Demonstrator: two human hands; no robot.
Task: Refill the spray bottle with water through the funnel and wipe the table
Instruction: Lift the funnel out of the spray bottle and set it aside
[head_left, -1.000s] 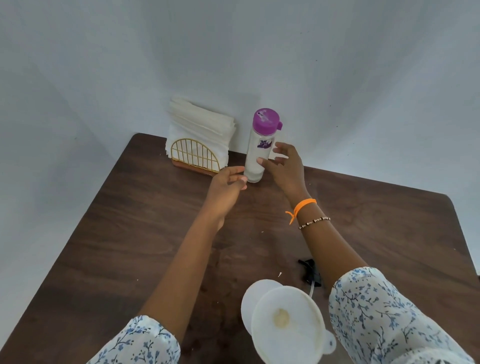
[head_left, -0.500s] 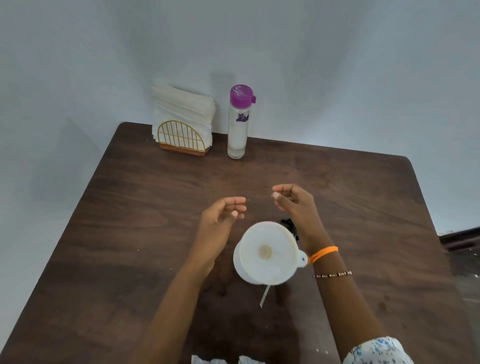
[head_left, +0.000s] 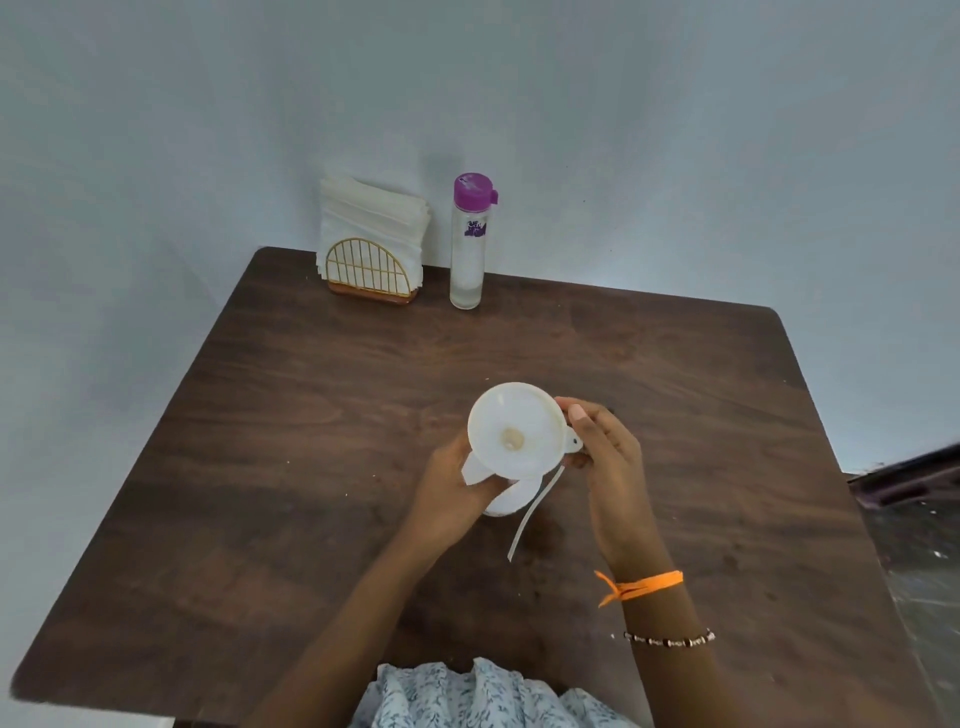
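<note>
From the head camera, both hands are at the middle of the desk (head_left: 311, 415), working on one thing. The left hand (head_left: 452, 488) is wrapped round the white spray bottle (head_left: 506, 496), fingers closed on its body, and that looks like a bracing grip to keep it upright and steady. The funnel (head_left: 514, 431) sits on top, wide mouth up, covering the bottle's neck, so the seating itself can't be seen. The right hand (head_left: 605, 457) pinches the funnel's rim by its little tab, thumb on top, likely either settling it or getting ready to lift it off. A thin white tube (head_left: 532, 514) trails down beside the bottle onto the desk; it probably belongs to the spray head, which is hidden behind the right hand if it's there at all. At the far edge, well apart from the hands, the water bottle (head_left: 469, 244) stands upright, purple cap on, with only a little liquid at its bottom. Just beside it sits the napkin holder (head_left: 370, 260), stocked and untouched, handy for the wipe to come.
</note>
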